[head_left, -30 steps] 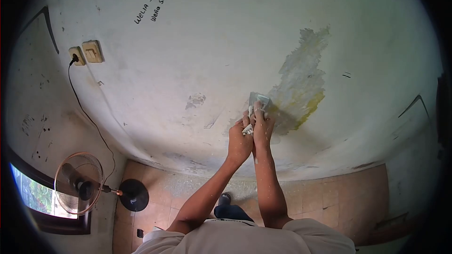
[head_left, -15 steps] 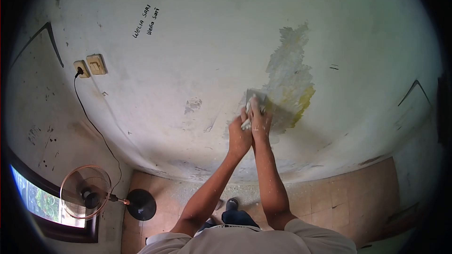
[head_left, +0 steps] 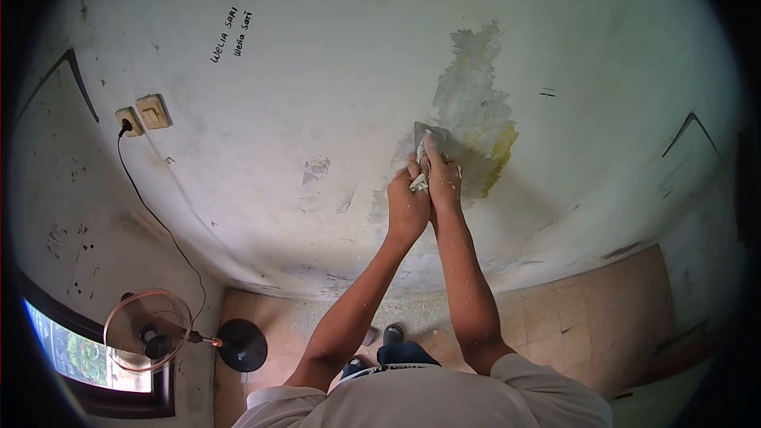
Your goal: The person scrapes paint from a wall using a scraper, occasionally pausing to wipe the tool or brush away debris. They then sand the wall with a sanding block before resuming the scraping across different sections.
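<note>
Left hand: my left hand [head_left: 407, 208] is up against the wall, fingers curled tight around the lower end of the scraper, just below and beside my right hand.
Right hand: my right hand [head_left: 442, 181] is closed over the scraper too, with one finger stretched forward along the back of the blade, pressing it flat.
Scraper: the scraper [head_left: 432, 136] sits under both hands, its grey blade poking out past my fingertips, flat against the wall; a pale bit of the handle shows between my two hands.
Where the blade is: right at the left edge of the bare patch [head_left: 473, 107], touching the wall where white paint meets the stripped area.
Bare patch: grey higher up, yellowish along its lower right edge, ragged outline, running up and away from my hands.
Wall: the wall [head_left: 333, 87] is white and scuffed, with a smaller chipped spot [head_left: 315, 166] well left of my hands and some handwriting [head_left: 231, 34] higher up.
Arms: both arms stretched out, flecked with pale specks.
Socket and switch: the socket [head_left: 128, 121] and switch [head_left: 154, 111] sit side by side far to the left, a black cord [head_left: 151, 210] hanging down from the socket.
Fan: a standing fan [head_left: 151, 330] leans near the window [head_left: 87, 353], lower left, its round black base [head_left: 242, 345] on the floor.
Floor: the tiled floor [head_left: 571, 309] has pale dust along the foot of the wall.
</note>
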Tool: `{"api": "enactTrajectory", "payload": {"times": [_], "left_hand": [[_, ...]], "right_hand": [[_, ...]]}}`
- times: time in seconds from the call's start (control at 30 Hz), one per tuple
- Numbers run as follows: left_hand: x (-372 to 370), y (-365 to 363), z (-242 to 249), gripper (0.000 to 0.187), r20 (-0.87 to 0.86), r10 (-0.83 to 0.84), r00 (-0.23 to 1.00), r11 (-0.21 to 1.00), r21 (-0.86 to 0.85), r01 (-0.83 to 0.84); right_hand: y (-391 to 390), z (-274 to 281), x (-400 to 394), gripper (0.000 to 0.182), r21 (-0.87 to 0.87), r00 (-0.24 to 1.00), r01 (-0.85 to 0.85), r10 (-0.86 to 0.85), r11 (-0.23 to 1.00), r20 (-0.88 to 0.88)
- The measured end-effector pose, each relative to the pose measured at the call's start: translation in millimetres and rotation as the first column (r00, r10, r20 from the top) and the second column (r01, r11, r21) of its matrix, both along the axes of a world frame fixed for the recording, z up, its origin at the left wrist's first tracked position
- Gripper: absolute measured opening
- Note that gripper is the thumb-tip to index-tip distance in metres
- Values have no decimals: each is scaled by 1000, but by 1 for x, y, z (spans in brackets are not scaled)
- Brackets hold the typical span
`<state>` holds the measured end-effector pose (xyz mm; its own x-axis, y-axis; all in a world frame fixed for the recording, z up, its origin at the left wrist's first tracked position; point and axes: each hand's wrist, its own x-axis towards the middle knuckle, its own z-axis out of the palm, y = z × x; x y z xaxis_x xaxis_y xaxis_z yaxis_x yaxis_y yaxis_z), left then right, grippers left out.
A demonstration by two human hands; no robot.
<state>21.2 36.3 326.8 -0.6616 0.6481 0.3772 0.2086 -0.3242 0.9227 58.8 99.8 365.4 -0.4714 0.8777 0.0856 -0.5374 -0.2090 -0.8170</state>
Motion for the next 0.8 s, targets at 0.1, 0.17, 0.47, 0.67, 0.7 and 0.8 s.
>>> {"api": "enactTrajectory", "payload": {"times": [0.1,0.17,0.47,0.67,0.7,0.8], "left_hand": [[-1,1,-7,29,-2,-20,1000,999,-39,20],[7,6,-23,28,4,46,999,999,-2,-46],[0,17,23,26,-108,99,989,992,84,-90],[3,6,45,37,-19,49,999,999,1,-49],[-1,11,58,40,-82,47,996,997,63,-42],[3,20,39,26,-170,97,981,975,214,-59]], "right_hand": [[15,-21,-2,49,148,996,52,-62,988,61],[8,-29,1,49,131,992,75,-87,989,92],[-19,59,4,34,-54,978,207,-208,977,-22],[13,29,5,47,252,968,180,-217,951,128],[14,52,5,49,284,985,132,-158,950,69],[18,38,10,51,313,971,140,-192,939,142]]}}
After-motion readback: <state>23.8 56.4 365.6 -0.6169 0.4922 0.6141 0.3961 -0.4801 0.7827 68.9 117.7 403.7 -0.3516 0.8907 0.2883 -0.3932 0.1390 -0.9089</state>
